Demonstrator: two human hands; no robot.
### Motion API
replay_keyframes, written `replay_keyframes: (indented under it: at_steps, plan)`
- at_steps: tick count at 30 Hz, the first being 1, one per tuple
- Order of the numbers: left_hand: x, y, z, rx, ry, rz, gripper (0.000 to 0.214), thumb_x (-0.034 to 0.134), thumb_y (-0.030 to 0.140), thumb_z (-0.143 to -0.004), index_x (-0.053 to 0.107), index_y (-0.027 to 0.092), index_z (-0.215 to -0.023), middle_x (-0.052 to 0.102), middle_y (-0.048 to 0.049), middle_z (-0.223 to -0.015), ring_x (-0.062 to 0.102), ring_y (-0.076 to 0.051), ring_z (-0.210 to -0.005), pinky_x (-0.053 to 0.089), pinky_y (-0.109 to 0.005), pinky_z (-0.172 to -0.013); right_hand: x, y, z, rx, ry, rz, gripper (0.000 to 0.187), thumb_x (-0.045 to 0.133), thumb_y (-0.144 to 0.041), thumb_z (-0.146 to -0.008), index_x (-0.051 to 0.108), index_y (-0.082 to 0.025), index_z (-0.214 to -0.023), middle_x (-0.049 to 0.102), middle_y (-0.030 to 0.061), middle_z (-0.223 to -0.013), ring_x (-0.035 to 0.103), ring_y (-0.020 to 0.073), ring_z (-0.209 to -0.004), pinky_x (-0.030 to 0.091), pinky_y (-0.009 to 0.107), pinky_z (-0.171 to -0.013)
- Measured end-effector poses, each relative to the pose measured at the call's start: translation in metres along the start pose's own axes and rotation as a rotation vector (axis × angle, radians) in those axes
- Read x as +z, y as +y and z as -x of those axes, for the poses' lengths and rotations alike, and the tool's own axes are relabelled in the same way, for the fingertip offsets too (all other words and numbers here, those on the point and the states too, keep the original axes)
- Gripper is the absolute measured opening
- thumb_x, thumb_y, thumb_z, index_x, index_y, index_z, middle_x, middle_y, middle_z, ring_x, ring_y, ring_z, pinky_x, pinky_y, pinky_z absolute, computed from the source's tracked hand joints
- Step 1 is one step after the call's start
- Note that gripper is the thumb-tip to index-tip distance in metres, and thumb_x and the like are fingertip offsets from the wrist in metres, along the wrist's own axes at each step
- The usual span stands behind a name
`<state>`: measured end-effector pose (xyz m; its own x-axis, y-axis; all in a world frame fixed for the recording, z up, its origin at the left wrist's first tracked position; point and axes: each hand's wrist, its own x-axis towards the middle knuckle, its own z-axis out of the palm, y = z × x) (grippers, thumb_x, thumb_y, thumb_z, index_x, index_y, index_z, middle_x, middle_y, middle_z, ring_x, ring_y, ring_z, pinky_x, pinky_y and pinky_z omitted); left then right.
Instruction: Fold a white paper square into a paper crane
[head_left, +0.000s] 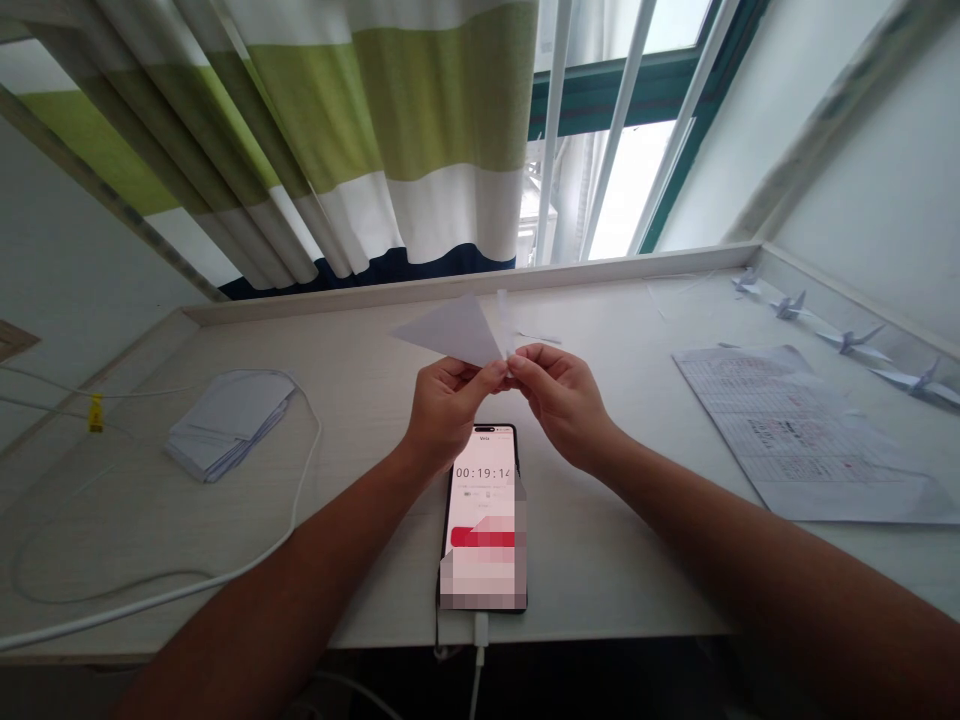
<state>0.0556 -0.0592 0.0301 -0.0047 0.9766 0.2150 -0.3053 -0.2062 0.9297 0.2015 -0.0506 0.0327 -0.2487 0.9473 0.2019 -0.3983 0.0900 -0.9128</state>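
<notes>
A white sheet of paper (pixel 456 328), folded to a pointed shape, is held up over the desk in the middle of the head view. My left hand (pixel 448 402) pinches its lower edge between thumb and fingers. At the corner beside it, my right hand (pixel 561 400) also pinches the paper, thumb tip close to the left thumb. Both hands are closed, and the fingertips behind the sheet are partly hidden. Just below them lies a phone (pixel 491 450) showing a running time, with a white cable plugged into its bottom end.
Several folded paper cranes (pixel 851 342) line the right side of the desk, above printed sheets (pixel 806 430). On the left sits a stack of white paper (pixel 225 420), with a white cable (pixel 307 480) looping around it. Thin paper scraps (pixel 540 338) lie behind my hands.
</notes>
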Motion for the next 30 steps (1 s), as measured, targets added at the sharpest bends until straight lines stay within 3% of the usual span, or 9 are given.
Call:
replay_keyframes:
  at_steps: [13,19,25,28,30]
  plan:
    - [-0.004,0.0,-0.003,0.007,0.033,-0.048,0.028,0.091,0.041,-0.073,0.08,0.016,-0.08,0.074,-0.0039,-0.072,0.067,-0.015,-0.071,0.055,-0.031,-0.074,-0.001,-0.001,0.001,0.011,0.041,-0.021,0.029,0.093,-0.038,-0.073,0.074,-0.021,-0.086,0.075,0.0025,-0.084,0.07,0.0194,-0.083,0.058,0.044,-0.094]
    - [-0.014,-0.003,-0.01,0.035,0.11,-0.094,0.026,0.088,0.038,-0.076,0.077,0.015,-0.081,0.072,-0.0032,-0.073,0.063,-0.013,-0.07,0.051,-0.029,-0.074,-0.015,0.001,-0.008,-0.031,0.291,0.066,0.023,0.088,-0.032,-0.075,0.073,-0.021,-0.089,0.073,0.002,-0.086,0.068,0.018,-0.083,0.057,0.043,-0.095]
    - [-0.021,-0.003,-0.013,-0.034,0.042,-0.132,0.022,0.085,0.035,-0.078,0.077,0.015,-0.08,0.072,-0.0031,-0.073,0.063,-0.013,-0.07,0.051,-0.029,-0.075,-0.061,0.004,-0.028,-0.065,0.618,0.533,0.016,0.074,-0.031,-0.08,0.071,-0.019,-0.089,0.065,0.0032,-0.077,0.059,0.0199,-0.073,0.053,0.041,-0.075]
    - [-0.019,-0.001,-0.011,-0.085,-0.036,-0.186,0.019,0.084,0.032,-0.076,0.076,0.015,-0.075,0.072,-0.0035,-0.069,0.063,-0.014,-0.067,0.051,-0.029,-0.07,-0.07,-0.003,-0.031,-0.162,0.749,0.744,0.03,0.072,-0.033,-0.082,0.072,-0.019,-0.108,0.065,0.0059,-0.089,0.061,0.0245,-0.087,0.052,0.047,-0.088]
    - [-0.017,0.001,-0.01,-0.11,-0.074,-0.206,0.019,0.083,0.032,-0.074,0.076,0.014,-0.072,0.072,-0.0045,-0.068,0.063,-0.015,-0.066,0.052,-0.03,-0.068,-0.063,-0.009,-0.028,-0.241,0.676,0.769,0.03,0.07,-0.037,-0.087,0.072,-0.018,-0.111,0.069,0.009,-0.099,0.063,0.0268,-0.1,0.048,0.05,-0.098]
